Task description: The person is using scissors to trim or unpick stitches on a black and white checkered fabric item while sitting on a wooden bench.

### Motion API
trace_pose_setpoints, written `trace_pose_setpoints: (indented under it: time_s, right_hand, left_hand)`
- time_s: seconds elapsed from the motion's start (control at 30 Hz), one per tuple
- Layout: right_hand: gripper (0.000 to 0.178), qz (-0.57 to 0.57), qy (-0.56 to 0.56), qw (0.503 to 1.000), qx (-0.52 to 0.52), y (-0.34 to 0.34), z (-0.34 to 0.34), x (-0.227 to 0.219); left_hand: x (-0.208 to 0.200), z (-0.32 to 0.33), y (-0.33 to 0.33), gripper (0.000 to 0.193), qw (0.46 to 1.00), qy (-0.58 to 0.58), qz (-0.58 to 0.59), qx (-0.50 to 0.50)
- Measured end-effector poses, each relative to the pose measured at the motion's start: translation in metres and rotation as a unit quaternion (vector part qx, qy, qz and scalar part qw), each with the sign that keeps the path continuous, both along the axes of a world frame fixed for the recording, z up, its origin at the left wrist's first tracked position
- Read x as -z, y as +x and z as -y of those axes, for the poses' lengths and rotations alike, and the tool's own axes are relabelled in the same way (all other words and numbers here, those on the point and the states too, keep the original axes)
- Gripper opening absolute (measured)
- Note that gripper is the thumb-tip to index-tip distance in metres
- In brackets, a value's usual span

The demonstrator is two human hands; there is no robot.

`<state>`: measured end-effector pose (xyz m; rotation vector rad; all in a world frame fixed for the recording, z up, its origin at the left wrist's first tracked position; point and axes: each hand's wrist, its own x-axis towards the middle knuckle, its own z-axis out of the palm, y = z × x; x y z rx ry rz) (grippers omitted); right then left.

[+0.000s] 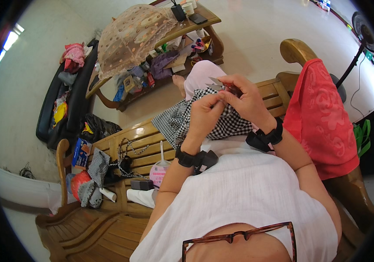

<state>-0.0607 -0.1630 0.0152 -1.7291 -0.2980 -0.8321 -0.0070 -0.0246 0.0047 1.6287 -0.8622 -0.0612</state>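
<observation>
Fingertips pinched closed, the left hand (205, 114) may hold something too small to tell. Just past its 12 o'clock are the scissors (216, 87), blades apart and pointing to 9 o'clock, handles within the grasp of the right hand (247, 99). Below both hands, towards 6 o'clock, lies checked cloth (228, 124); red cloth (320, 120) hangs at the right hand's 4 o'clock.

Scissors (215, 87): handles hidden within the right hand (244, 97).
Left hand (206, 112): whatever lies between its fingertips is too small to tell.
Checked cloth (235, 125): partly covered by both hands.
Desk (211, 17): left end hidden beneath the mesh cover (130, 39); lower-shelf jumble (163, 65) too small to sort.
Settee (104, 229): right armrest mostly under red cloth (320, 122).
</observation>
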Motion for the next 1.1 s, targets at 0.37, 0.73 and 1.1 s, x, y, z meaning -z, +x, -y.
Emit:
trace_pose_setpoints:
  time_s: [0.37, 0.73, 1.1]
  right_hand:
    - [0.027, -0.034, -0.048, 0.998, 0.021, -0.017, 0.007, -0.002]
    - [0.027, -0.028, -0.049, 0.998, 0.021, -0.012, 0.005, -0.001]
    - [0.026, -0.012, -0.04, 0.998, 0.049, -0.006, -0.005, -0.007]
  left_hand:
    - [-0.008, -0.012, 0.012, 0.019, 0.982, -0.086, -0.17, -0.011]
    - [-0.006, -0.013, 0.013, 0.018, 0.978, -0.098, -0.185, 0.001]
    - [-0.003, -0.007, 0.006, 0.014, 0.996, -0.044, -0.081, -0.007]
